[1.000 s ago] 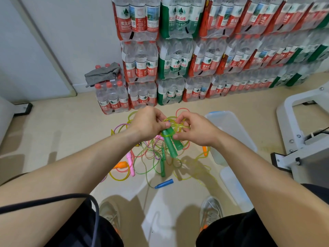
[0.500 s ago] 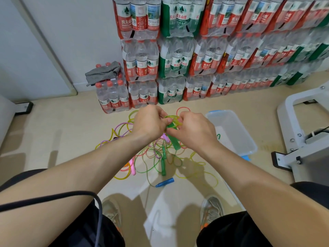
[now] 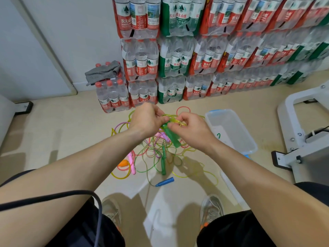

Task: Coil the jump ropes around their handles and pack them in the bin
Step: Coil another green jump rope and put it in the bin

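My left hand (image 3: 148, 118) and my right hand (image 3: 190, 129) meet above the floor, both closed on a green jump rope handle pair (image 3: 171, 134) with yellow-green rope (image 3: 176, 120) looped at its top. Below them lies a tangle of loose ropes (image 3: 156, 154) with a second green handle (image 3: 163, 164), pink handles (image 3: 132, 164), an orange handle (image 3: 123, 163) and a blue handle (image 3: 164, 182). A clear plastic bin (image 3: 231, 129) with a blue rim stands to the right of my hands, holding a bit of green rope.
Stacked packs of water bottles (image 3: 195, 56) line the back wall, with a grey cloth (image 3: 102, 72) on a low pack. A white metal frame (image 3: 302, 132) stands at the right. The bin's clear lid (image 3: 231, 189) lies near my right shoe (image 3: 211, 209).
Both hands have risen slightly and drawn closer together. The green handles sit more hidden between the hands, with the rope loops gathered tighter at their top.
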Motion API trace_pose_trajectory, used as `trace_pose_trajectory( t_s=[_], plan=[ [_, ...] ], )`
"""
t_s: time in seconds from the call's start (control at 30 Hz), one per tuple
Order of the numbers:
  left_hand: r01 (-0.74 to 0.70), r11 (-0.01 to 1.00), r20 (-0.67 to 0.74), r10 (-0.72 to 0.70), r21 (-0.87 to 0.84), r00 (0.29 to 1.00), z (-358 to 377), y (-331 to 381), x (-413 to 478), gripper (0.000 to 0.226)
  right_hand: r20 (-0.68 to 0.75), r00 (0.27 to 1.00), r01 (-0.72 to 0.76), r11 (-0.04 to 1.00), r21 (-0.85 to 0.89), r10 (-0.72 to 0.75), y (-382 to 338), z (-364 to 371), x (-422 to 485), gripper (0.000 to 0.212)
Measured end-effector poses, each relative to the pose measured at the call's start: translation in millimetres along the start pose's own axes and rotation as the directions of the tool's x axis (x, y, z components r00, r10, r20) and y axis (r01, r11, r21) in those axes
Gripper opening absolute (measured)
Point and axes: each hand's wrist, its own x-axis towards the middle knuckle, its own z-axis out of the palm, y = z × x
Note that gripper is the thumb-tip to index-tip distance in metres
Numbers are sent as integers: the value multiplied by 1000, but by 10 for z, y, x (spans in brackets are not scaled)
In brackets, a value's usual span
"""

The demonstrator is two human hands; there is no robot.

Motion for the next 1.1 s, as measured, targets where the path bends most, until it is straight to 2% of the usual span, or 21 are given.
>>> trace_pose_trajectory(
  t_s=[0.17, 0.3, 0.4, 0.53, 0.67, 0.8, 0.93, 0.97, 1.1],
  plan=[
    [-74, 997, 58, 72, 29, 996, -4, 26, -43, 17, 32, 998, 51, 983, 176, -57, 52, -107, 69, 18],
    [-116, 993, 127, 114, 9, 985, -45, 51, -54, 14, 170, 984, 29, 985, 170, -58, 97, -311, 126, 5],
    [-138, 990, 210, 141, -30, 967, -84, 64, -73, 12, 261, 964, 13, 990, 141, -50, 132, -407, 148, 13],
    [-94, 979, 318, 148, -180, 936, -175, 88, -82, 8, 382, 923, 4, 992, 122, -51, 80, -525, 134, 21],
    [-14, 968, 352, 105, -252, 930, -193, 93, -78, 8, 352, 931, 79, 994, 73, -100, 69, -522, 149, 18],
    [37, 957, 374, 76, -287, 924, -175, 102, -91, 13, 252, 953, 198, 976, -90, -170, 125, -411, 159, 18],
    [52, 946, 419, 92, -320, 903, -135, 125, -116, 6, 272, 951, 212, 951, -225, -148, 94, -353, 132, 17],
    [52, 943, 436, 103, -327, 894, -124, 137, -123, 4, 275, 952, 193, 961, -200, -134, 80, -365, 139, 16],
    [57, 917, 466, 147, -395, 872, -129, 200, -136, 10, 263, 960, 68, 991, 118, -97, 35, -480, 156, 28]
  ],
)
